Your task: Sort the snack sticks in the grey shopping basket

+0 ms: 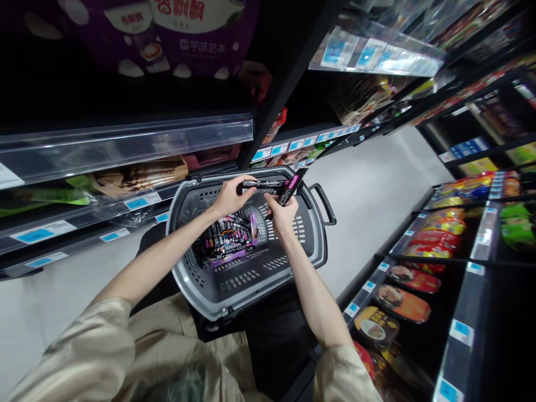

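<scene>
Over a grey shopping basket [247, 310], my left hand [233, 196] is closed on a slim black stick packet [268, 187] with pale print, lying roughly level. My right hand [285, 213] grips a black and pink stick packet [290, 188], tilted up to the right. The two packets meet or overlap near their ends; whether they touch I cannot tell. Below my hands, inside the basket, sits a purple display box [229, 259] holding several similar dark packets [228, 233]. Their small print is unreadable.
Dark shelving with a clear plastic rail [167, 139] and price labels [142, 201] stands close ahead and left. On the right, another shelf holds sealed food bowls [402, 301] and bagged goods [435, 237]. Pale floor [360, 206] runs between. The basket's handle [324, 204] sticks out right.
</scene>
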### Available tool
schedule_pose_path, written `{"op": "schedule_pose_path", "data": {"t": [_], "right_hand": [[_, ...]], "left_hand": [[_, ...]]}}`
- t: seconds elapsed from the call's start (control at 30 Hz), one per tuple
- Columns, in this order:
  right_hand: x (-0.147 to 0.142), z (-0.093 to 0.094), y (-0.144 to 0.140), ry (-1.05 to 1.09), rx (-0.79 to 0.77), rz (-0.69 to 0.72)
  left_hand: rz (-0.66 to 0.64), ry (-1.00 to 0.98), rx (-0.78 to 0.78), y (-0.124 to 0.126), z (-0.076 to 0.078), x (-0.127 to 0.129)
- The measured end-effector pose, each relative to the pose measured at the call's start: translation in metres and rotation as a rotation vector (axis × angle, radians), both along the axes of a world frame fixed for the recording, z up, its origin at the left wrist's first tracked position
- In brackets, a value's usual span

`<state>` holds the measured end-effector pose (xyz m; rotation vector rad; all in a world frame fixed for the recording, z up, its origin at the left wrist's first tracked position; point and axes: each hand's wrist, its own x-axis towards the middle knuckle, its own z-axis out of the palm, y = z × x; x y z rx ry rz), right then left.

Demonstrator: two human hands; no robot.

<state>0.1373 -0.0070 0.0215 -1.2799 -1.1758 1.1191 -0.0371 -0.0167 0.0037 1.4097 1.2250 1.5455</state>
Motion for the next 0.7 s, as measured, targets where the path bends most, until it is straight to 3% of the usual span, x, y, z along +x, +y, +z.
{"op": "schedule_pose_path", "data": {"t": [0.27, 0.43, 0.6, 0.7], "right_hand": [[-0.0040, 0.0007, 0.0011, 0.024, -0.008, -0.027], [-0.0055, 0.0000, 0.0019, 0.010, -0.025, -0.063], [-0.0078, 0.0015, -0.0012, 0.014, -0.055, -0.045], [-0.0087, 0.0040, -0.0023, 0.035, -0.099, 0.006]], "left_hand": [[0.013, 0.140, -0.012, 0.0016, 0.0011, -0.0019], [-0.063, 0.254, -0.064, 0.0011, 0.0032, -0.0059], [-0.041, 0.398, 0.066, 0.0008, 0.0002, -0.0086], [-0.060, 0.439, -0.047, 0.0002, -0.0047, -0.0080]]}}
